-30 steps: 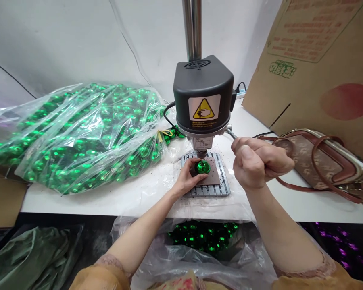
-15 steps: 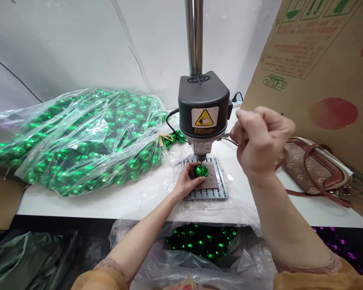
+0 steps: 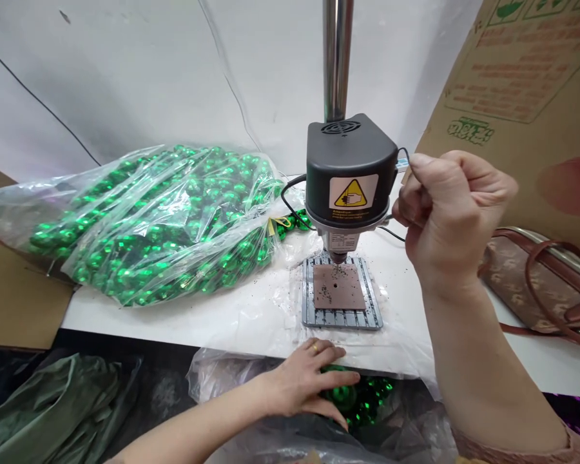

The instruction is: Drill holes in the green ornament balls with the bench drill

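Note:
My right hand (image 3: pixel 452 219) is closed round the feed lever of a small black drill press (image 3: pixel 350 174), at the machine's right side; the fist hides most of the lever. My left hand (image 3: pixel 307 380) is over the front edge of the table, at the mouth of a clear plastic bag (image 3: pixel 391 438). Its fingers are spread above a shiny green faceted ball (image 3: pixel 341 390), and other green balls lie below it in the bag. Under the drill bit, a brown square board (image 3: pixel 341 288) with a small hole rests on the grey slotted base (image 3: pixel 374 316), scattered with dark shavings.
A large clear bag of green balls (image 3: pixel 174 225) lies on the white table (image 3: pixel 261 322) at the left. To the right are a brown handbag (image 3: pixel 522 277) and a tall cardboard box (image 3: pixel 507 96). Green cloth (image 3: pixel 53 406) sits low at the left.
My left hand has moved from the drill base down to the bag in front, and the green ball it held under the bit is gone from the board. My right hand stays on the lever.

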`<state>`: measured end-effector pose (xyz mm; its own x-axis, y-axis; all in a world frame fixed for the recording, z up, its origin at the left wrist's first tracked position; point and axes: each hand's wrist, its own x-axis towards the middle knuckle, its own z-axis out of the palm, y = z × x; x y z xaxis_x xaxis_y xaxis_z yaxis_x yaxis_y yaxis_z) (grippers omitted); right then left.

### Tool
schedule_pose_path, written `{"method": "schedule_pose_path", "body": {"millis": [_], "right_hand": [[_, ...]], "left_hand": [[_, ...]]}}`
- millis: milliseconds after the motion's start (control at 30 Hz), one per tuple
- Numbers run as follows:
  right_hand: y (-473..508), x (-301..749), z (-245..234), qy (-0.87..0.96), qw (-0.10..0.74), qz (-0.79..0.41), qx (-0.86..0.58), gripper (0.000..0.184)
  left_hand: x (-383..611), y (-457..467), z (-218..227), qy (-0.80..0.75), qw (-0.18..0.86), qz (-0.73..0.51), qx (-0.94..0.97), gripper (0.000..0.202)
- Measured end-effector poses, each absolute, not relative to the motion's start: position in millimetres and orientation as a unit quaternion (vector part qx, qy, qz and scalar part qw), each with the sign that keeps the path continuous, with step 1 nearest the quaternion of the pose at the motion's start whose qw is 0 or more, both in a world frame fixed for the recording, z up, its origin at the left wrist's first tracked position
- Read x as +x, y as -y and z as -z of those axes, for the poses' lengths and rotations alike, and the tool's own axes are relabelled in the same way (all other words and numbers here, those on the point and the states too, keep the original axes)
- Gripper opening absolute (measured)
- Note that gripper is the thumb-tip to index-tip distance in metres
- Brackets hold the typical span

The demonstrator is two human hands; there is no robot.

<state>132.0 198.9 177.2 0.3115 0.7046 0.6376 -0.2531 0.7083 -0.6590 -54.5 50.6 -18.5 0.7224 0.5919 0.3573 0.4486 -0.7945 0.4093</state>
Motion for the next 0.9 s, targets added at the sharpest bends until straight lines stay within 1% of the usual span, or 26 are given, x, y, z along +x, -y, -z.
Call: {"method": "schedule_pose_path", "body": {"millis": [67, 100, 133, 167, 233, 267, 333, 400, 500, 600, 633, 667, 700, 733, 800, 833, 900], "right_hand": [[-198.1, 131.7, -177.4, 0.506, 0.776, -0.299, -0.23, 0.041], [-197.7, 131.5, -177.5, 0.509, 0.774, -0.295, -0.234, 0.041], [-197.3, 131.2, -177.6, 0.51, 0.773, -0.293, -0.237, 0.041], [-197.0, 130.8, -177.7, 0.511, 0.773, -0.292, -0.239, 0.042], [-196.8, 130.0, -177.8, 0.507, 0.774, -0.293, -0.239, 0.042], [-196.9, 129.6, -177.7, 0.505, 0.776, -0.294, -0.239, 0.041], [-197.0, 129.2, -177.5, 0.501, 0.778, -0.294, -0.239, 0.041], [-197.0, 129.4, -177.1, 0.502, 0.777, -0.293, -0.242, 0.041], [-196.5, 130.6, -176.8, 0.508, 0.774, -0.291, -0.242, 0.042], [-196.4, 131.7, -176.7, 0.511, 0.774, -0.288, -0.24, 0.042], [-196.4, 131.7, -176.7, 0.512, 0.774, -0.288, -0.239, 0.042], [-196.5, 131.7, -176.6, 0.512, 0.774, -0.288, -0.236, 0.042], [-196.6, 131.5, -176.5, 0.512, 0.775, -0.288, -0.233, 0.042], [-196.7, 131.3, -176.3, 0.512, 0.776, -0.288, -0.231, 0.042], [-196.7, 130.9, -175.8, 0.511, 0.778, -0.288, -0.228, 0.043], [-196.8, 130.8, -175.5, 0.509, 0.779, -0.286, -0.227, 0.043], [-197.4, 131.1, -175.3, 0.512, 0.778, -0.288, -0.223, 0.043]], "left_hand": [[-65.1, -76.3, 15.8, -0.31, 0.139, -0.285, 0.896, 0.038], [-71.6, -97.4, 12.1, -0.345, 0.133, -0.306, 0.878, 0.027], [-78.5, -122.7, 7.3, -0.386, 0.113, -0.321, 0.857, 0.02], [-85.4, -150.7, 2.0, -0.443, 0.081, -0.306, 0.839, 0.019], [-97.6, -207.8, -8.3, -0.577, 0.015, -0.207, 0.79, 0.021], [-102.6, -233.5, -12.4, -0.635, -0.006, -0.159, 0.756, 0.026], [-110.0, -274.1, -17.9, -0.669, -0.018, -0.145, 0.729, 0.032], [-114.4, -298.1, -20.3, -0.678, -0.015, -0.157, 0.718, 0.034], [-117.9, -308.2, -20.7, -0.68, 0.0, -0.189, 0.708, 0.027], [-118.2, -293.9, -18.7, -0.67, 0.017, -0.222, 0.708, 0.023], [-117.0, -284.2, -17.4, -0.661, 0.045, -0.251, 0.705, 0.022], [-114.9, -272.4, -16.0, -0.647, 0.101, -0.298, 0.694, 0.023], [-111.8, -258.8, -14.4, -0.625, 0.186, -0.358, 0.668, 0.026], [-107.9, -244.2, -12.9, -0.59, 0.296, -0.422, 0.622, 0.03], [-98.4, -214.9, -10.6, -0.498, 0.505, -0.508, 0.489, 0.04], [-93.3, -201.8, -9.9, -0.46, 0.573, -0.527, 0.428, 0.043], [-84.2, -181.4, -9.0, -0.408, 0.644, -0.553, 0.336, 0.043]]}}
